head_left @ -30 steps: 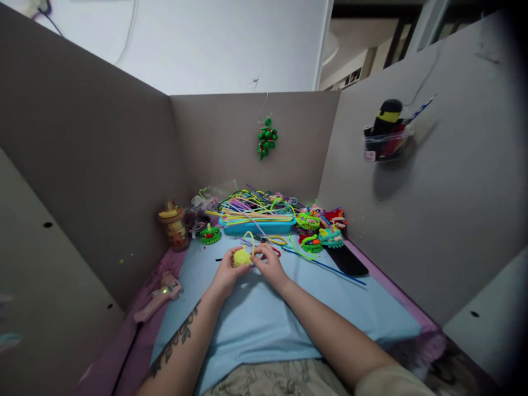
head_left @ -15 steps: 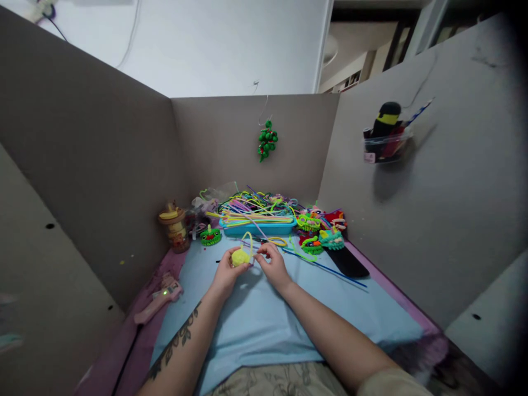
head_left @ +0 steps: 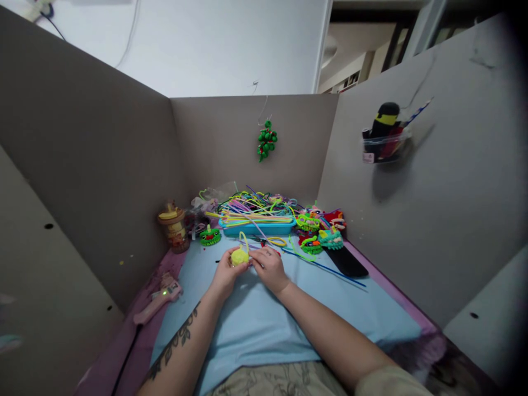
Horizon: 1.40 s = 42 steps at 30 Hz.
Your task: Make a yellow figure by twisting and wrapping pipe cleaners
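My left hand (head_left: 226, 273) is closed round a fuzzy yellow pipe-cleaner ball (head_left: 240, 256), held just above the blue cloth. A yellow pipe cleaner (head_left: 243, 237) arches up from the ball and comes down at its right side. There my right hand (head_left: 270, 268) pinches at the strand's lower end, its fingertips against the ball. The fingers partly hide the strand's end. Behind the hands lie a yellow pipe-cleaner ring (head_left: 277, 241) and a red-handled tool, partly covered by my right hand.
A blue tray (head_left: 259, 227) heaped with pipe cleaners stands behind. Finished pipe-cleaner pieces (head_left: 330, 238) cluster at right near a black flat object (head_left: 346, 262). A pink glue gun (head_left: 159, 304) with a lit green light lies left, beside a brown cup (head_left: 174, 226). Grey panels enclose three sides.
My right hand has moved slightly left and turned in against the yellow ball. The arched strand has shifted left and narrowed. My left hand stays nearly in place.
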Each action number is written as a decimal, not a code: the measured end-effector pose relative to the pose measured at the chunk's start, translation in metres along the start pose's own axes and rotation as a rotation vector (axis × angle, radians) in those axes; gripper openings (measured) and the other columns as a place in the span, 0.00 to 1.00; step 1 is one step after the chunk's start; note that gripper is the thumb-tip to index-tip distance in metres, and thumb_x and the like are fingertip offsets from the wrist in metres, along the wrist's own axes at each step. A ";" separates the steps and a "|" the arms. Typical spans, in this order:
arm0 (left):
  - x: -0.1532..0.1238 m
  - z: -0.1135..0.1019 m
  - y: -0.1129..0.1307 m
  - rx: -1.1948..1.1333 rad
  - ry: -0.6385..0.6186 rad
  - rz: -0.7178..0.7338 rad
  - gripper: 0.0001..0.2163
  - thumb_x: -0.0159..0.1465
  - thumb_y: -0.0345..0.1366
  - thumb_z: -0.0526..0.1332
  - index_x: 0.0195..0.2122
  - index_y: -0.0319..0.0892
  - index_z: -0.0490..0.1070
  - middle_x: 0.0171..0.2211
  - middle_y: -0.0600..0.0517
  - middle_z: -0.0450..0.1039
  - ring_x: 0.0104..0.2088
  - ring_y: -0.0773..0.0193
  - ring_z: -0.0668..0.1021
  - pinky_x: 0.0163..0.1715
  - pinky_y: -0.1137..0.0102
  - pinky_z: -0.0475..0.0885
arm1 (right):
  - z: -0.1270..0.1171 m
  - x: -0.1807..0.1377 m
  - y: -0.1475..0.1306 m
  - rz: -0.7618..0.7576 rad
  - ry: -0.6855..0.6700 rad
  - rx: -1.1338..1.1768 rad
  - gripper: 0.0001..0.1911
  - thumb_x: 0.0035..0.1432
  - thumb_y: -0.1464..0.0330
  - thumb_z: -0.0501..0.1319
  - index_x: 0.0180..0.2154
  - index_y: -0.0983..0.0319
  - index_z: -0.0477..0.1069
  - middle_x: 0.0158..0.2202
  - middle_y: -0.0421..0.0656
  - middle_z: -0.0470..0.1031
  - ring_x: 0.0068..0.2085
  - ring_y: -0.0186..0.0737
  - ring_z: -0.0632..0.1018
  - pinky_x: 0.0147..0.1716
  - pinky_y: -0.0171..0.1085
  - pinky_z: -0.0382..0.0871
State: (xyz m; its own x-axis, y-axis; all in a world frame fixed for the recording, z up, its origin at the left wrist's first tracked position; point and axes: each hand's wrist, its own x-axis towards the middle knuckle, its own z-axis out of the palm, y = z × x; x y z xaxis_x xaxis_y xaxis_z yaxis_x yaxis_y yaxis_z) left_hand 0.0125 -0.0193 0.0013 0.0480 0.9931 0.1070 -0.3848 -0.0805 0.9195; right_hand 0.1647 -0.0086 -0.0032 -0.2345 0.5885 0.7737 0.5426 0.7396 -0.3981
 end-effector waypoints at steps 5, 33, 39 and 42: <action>-0.001 0.002 0.002 0.006 0.005 -0.001 0.30 0.40 0.34 0.72 0.45 0.40 0.64 0.36 0.49 0.73 0.35 0.63 0.76 0.37 0.68 0.70 | -0.001 0.000 -0.002 0.006 -0.010 -0.040 0.13 0.58 0.71 0.55 0.42 0.56 0.73 0.38 0.44 0.76 0.42 0.45 0.70 0.45 0.46 0.64; -0.006 -0.008 0.007 0.002 -0.241 -0.095 0.27 0.45 0.30 0.70 0.46 0.41 0.63 0.38 0.51 0.70 0.35 0.65 0.73 0.35 0.70 0.71 | -0.009 -0.001 0.007 -0.190 -0.042 0.067 0.08 0.55 0.73 0.57 0.38 0.59 0.71 0.34 0.44 0.75 0.38 0.41 0.72 0.41 0.44 0.66; -0.009 -0.005 0.012 -0.008 -0.274 -0.116 0.26 0.45 0.31 0.71 0.45 0.42 0.64 0.40 0.48 0.69 0.37 0.62 0.73 0.35 0.67 0.72 | -0.012 0.000 0.015 -0.072 0.072 0.126 0.16 0.56 0.77 0.52 0.45 0.58 0.68 0.39 0.44 0.73 0.42 0.42 0.72 0.44 0.44 0.66; -0.011 -0.006 0.014 0.032 -0.371 -0.173 0.27 0.45 0.31 0.71 0.47 0.42 0.65 0.39 0.48 0.70 0.35 0.62 0.74 0.32 0.69 0.71 | -0.014 0.002 0.023 -0.016 0.099 0.094 0.18 0.56 0.76 0.52 0.47 0.58 0.68 0.40 0.45 0.72 0.43 0.42 0.71 0.44 0.44 0.65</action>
State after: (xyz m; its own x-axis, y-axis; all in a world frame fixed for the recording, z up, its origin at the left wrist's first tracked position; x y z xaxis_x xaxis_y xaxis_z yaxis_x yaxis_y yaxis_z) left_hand 0.0007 -0.0311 0.0108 0.4410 0.8945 0.0732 -0.3136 0.0772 0.9464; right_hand 0.1884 0.0052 -0.0041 -0.1592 0.5450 0.8232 0.4601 0.7787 -0.4265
